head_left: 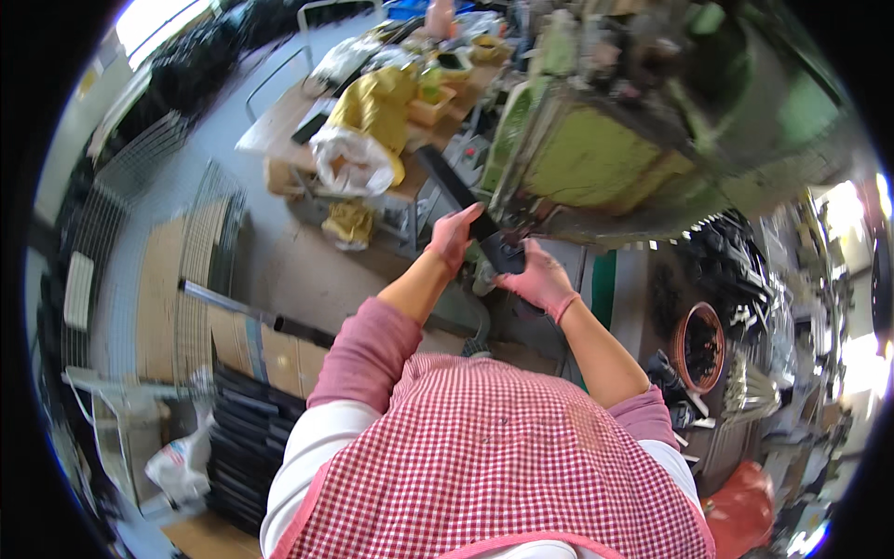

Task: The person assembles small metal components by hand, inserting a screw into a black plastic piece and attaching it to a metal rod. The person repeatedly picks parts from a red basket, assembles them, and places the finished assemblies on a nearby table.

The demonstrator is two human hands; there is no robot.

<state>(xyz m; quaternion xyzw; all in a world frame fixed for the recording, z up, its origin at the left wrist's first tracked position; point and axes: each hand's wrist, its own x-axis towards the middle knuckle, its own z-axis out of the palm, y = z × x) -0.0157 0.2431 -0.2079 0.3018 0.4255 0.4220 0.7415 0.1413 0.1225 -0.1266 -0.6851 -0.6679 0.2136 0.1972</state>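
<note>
A long black rectangular bar [451, 183] slants across the space in front of me, its far end toward the upper left. My left hand [454, 235], in a pink glove, is closed around its side near the middle. At the near end, my right hand [540, 278], in a matching glove, grips it with the thumb on top. Beyond and to the right of the bar stands a large green machine [591, 158], dirty and worn. The bar's near end lies close to the machine's lower corner; I cannot tell whether they touch.
A wooden table [407, 191] beyond my left hand carries yellow and white bags [358, 158]. Wire mesh racks [197, 270] stand on the left, near a stack of black bars [250, 438]. A metal tube [228, 301] juts toward my left arm. A reddish basket [698, 347] sits right.
</note>
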